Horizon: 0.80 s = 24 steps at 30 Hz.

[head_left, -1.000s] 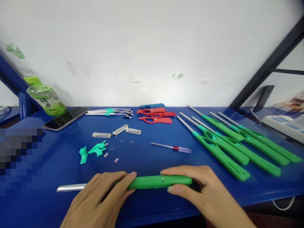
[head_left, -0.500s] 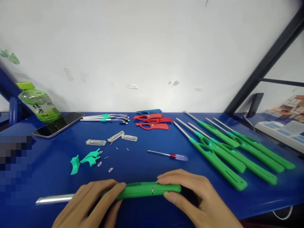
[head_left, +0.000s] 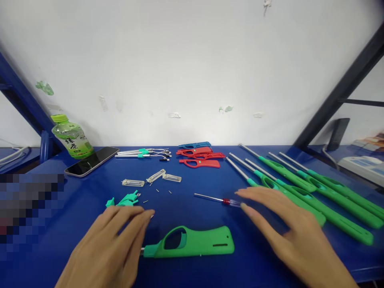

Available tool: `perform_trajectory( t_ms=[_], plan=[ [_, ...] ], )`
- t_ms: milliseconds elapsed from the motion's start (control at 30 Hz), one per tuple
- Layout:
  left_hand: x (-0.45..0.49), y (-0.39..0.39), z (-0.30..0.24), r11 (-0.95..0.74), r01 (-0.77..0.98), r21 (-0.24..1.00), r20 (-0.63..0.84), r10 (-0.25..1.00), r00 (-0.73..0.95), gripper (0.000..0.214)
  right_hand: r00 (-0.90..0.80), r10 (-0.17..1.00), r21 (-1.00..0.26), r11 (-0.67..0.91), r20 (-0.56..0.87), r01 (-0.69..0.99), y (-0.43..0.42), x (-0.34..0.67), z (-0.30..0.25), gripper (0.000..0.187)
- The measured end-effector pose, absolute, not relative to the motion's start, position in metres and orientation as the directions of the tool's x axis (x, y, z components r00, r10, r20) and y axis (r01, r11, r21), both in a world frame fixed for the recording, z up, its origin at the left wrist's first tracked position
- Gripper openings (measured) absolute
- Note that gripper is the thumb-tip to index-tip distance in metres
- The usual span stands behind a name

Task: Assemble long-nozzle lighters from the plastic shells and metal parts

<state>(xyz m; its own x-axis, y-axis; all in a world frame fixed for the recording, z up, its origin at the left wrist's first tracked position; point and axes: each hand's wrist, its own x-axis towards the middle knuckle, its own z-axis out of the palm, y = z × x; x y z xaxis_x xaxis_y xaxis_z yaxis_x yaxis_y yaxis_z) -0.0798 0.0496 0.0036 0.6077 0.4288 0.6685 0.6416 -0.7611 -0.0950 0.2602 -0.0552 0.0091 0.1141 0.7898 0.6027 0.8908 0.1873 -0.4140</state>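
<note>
My left hand (head_left: 109,246) reaches forward with its fingers stretched out, holding nothing that I can see. A small metal clip (head_left: 152,216) shows at its fingertips; whether they touch it is unclear. Below lies a green long-reach lighter (head_left: 204,242) flat on the table, its metal tube mostly hidden behind my left hand. My right hand (head_left: 285,224) is open, thumb and index finger apart at the end of a screwdriver (head_left: 229,202) with a clear and red handle. Teal plastic triggers (head_left: 127,199) lie just beyond my left hand, partly covered by it.
Several green lighters (head_left: 339,200) lie at the right. Clear fuel tanks (head_left: 133,183) and tiny screws (head_left: 145,201) are in the middle. Behind are red handle shells (head_left: 204,163), a blue shell (head_left: 195,145) and wired metal tubes (head_left: 129,155). A phone (head_left: 91,161) and bottle (head_left: 72,138) stand left.
Both hands have let go of the green lighter, which now lies on its flat side. My right hand has moved right and forward to the screwdriver, my left forward to the small parts.
</note>
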Motion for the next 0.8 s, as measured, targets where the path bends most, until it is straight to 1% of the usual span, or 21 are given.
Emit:
perform_trajectory(
  t_ms=[67, 100, 167, 267, 333, 467, 533, 633, 700, 800],
  plan=[
    [-0.071, 0.068, 0.013, -0.742, 0.655, -0.142, 0.569, 0.480, 0.667, 0.030, 0.083, 0.832, -0.370, 0.152, 0.549, 0.917, -0.049, 0.268, 0.002, 0.029],
    [-0.064, 0.077, 0.018, -0.710, 0.683, -0.174, 0.511, 0.528, 0.679, 0.033, 0.062, 0.847, -0.353, 0.152, 0.528, 0.923, -0.046, 0.271, -0.002, 0.031],
    [-0.046, 0.092, 0.026, -0.679, 0.707, -0.200, 0.443, 0.581, 0.683, 0.032, 0.018, 0.861, -0.333, 0.177, 0.508, 0.926, -0.041, 0.273, -0.010, 0.028],
    [-0.023, 0.107, 0.033, -0.669, 0.709, -0.223, 0.319, 0.637, 0.702, 0.023, -0.011, 0.848, -0.331, 0.219, 0.531, 0.918, -0.040, 0.275, -0.015, 0.022],
    [-0.015, 0.112, 0.035, -0.663, 0.714, -0.225, 0.254, 0.667, 0.700, 0.019, 0.032, 0.819, -0.355, 0.213, 0.573, 0.910, -0.043, 0.275, -0.014, 0.020],
    [-0.011, 0.114, 0.033, -0.686, 0.697, -0.209, 0.162, 0.678, 0.716, 0.014, 0.174, 0.768, -0.475, 0.187, 0.617, 0.860, -0.051, 0.273, -0.006, 0.014],
    [-0.011, 0.115, 0.029, -0.705, 0.681, -0.198, 0.153, 0.664, 0.732, 0.011, 0.208, 0.765, -0.526, 0.194, 0.610, 0.828, -0.053, 0.271, -0.003, 0.012],
    [-0.009, 0.114, 0.027, -0.731, 0.663, -0.160, 0.193, 0.635, 0.748, 0.016, 0.239, 0.765, -0.574, 0.200, 0.598, 0.794, -0.056, 0.269, 0.001, 0.011],
    [-0.006, 0.112, 0.031, -0.748, 0.656, -0.105, 0.252, 0.618, 0.745, 0.022, 0.266, 0.765, -0.607, 0.198, 0.587, 0.769, -0.057, 0.269, 0.004, 0.010],
    [-0.004, 0.102, 0.042, -0.772, 0.635, 0.027, 0.391, 0.593, 0.704, 0.016, 0.343, 0.735, -0.685, 0.222, 0.585, 0.694, -0.059, 0.267, 0.011, 0.008]
  ],
)
